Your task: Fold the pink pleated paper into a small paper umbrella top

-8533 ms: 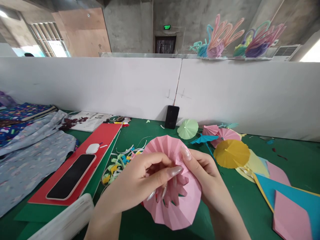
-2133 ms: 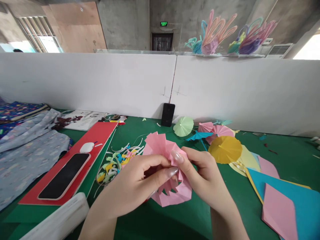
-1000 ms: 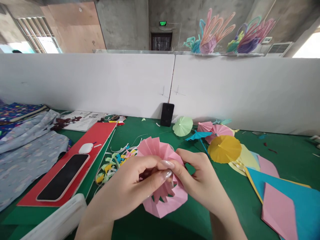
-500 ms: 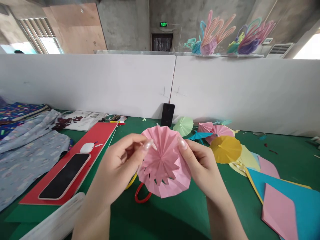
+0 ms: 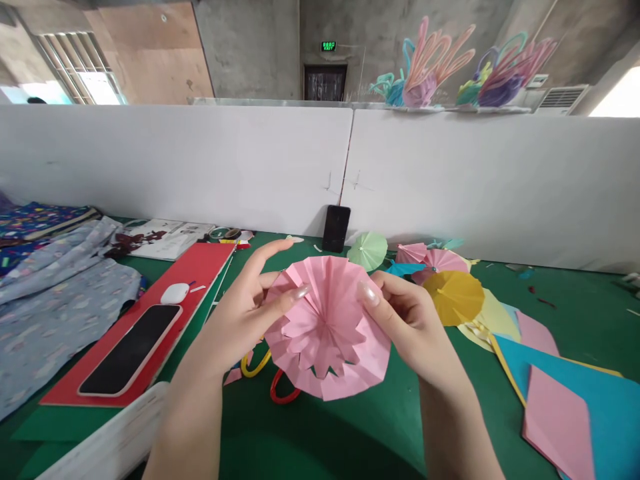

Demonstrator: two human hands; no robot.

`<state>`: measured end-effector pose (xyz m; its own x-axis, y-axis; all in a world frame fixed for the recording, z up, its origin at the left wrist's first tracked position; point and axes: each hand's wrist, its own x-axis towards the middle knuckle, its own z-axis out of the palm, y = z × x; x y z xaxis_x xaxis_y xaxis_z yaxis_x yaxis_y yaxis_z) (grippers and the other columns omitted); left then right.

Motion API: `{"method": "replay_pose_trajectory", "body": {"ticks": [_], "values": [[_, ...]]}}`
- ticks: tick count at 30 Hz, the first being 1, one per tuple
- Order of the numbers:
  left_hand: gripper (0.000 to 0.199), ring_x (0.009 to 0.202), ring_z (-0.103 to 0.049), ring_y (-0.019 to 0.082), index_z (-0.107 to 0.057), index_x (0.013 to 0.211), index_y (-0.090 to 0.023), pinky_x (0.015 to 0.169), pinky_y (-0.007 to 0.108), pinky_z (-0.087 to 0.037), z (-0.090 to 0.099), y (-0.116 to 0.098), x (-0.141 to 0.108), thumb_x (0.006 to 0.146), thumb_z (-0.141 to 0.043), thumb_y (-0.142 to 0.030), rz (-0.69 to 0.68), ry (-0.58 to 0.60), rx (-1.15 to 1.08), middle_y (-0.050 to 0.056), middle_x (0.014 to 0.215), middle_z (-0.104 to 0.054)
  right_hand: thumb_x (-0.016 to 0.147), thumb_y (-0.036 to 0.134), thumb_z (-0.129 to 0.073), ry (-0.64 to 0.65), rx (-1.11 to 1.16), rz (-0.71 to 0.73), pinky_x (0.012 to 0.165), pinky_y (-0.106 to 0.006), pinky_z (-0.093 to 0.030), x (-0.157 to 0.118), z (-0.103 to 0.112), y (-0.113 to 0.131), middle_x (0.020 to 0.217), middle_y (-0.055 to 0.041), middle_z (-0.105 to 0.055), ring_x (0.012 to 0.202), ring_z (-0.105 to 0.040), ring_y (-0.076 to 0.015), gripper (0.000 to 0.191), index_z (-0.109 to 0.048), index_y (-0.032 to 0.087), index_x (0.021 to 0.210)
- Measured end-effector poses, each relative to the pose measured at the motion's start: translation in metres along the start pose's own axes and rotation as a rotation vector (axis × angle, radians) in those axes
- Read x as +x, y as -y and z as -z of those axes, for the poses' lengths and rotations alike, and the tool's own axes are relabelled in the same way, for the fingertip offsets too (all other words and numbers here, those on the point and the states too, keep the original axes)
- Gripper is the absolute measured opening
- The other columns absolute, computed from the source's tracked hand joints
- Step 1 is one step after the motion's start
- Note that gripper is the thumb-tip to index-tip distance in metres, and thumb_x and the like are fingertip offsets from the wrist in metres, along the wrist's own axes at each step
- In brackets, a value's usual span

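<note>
Between my two hands is a pink pleated paper disc [image 5: 327, 333], held up over the table with its face toward me. A zigzag-edged layer with cut gaps shows around its middle. My left hand [image 5: 245, 300] grips the left rim, thumb on the front and index finger raised away from the paper. On the other side, my right hand [image 5: 405, 307] pinches the right rim, thumb in front and fingers behind. Below the disc, scissors with a yellow handle loop [image 5: 256, 365] and a red handle loop [image 5: 284, 392] lie partly hidden.
Small paper umbrellas, among them a green one [image 5: 367, 251] and a yellow one [image 5: 454, 298], lie behind my right hand. Coloured paper sheets [image 5: 560, 413] are at right. A phone [image 5: 131, 350] rests on a red board [image 5: 75, 380] at left. Another phone [image 5: 337, 229] leans against the white partition [image 5: 225, 167].
My left index finger has lifted off the paper and stretched out, while the thumb lies flatter on it. The disc has spread a little wider and shifted slightly down. My right hand keeps its pinch.
</note>
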<state>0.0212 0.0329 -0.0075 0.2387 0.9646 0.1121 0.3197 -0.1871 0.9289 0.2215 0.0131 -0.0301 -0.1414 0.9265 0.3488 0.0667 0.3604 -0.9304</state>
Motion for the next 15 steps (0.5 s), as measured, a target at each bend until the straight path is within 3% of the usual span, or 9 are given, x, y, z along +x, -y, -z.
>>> {"method": "replay_pose_trajectory", "body": {"ticks": [8,15], "values": [[0.047,0.047,-0.041,0.012,-0.047,0.125,-0.034,0.045,0.021,-0.029,0.0016,0.0009,-0.0018,0.081,-0.06,-0.043,-0.064,-0.1,0.115,-0.004,0.061,-0.057,0.09,0.044,-0.051,0.054,-0.117,-0.091,0.046,-0.023,-0.023,0.0044,0.0057,-0.0028,0.061,0.0045,-0.03,0.056,-0.026,-0.0092,0.038,-0.043,0.018,0.063],[0.04,0.045,-0.036,0.01,-0.051,0.12,-0.034,0.045,0.021,-0.03,0.0024,-0.0012,-0.0015,0.083,-0.059,-0.046,-0.043,-0.157,0.224,-0.005,0.057,-0.051,0.089,0.04,-0.053,0.133,-0.076,-0.131,0.045,-0.022,-0.026,0.0044,0.0066,-0.0024,0.058,0.004,-0.035,0.052,-0.031,-0.0083,0.037,-0.043,0.017,0.061]]}}
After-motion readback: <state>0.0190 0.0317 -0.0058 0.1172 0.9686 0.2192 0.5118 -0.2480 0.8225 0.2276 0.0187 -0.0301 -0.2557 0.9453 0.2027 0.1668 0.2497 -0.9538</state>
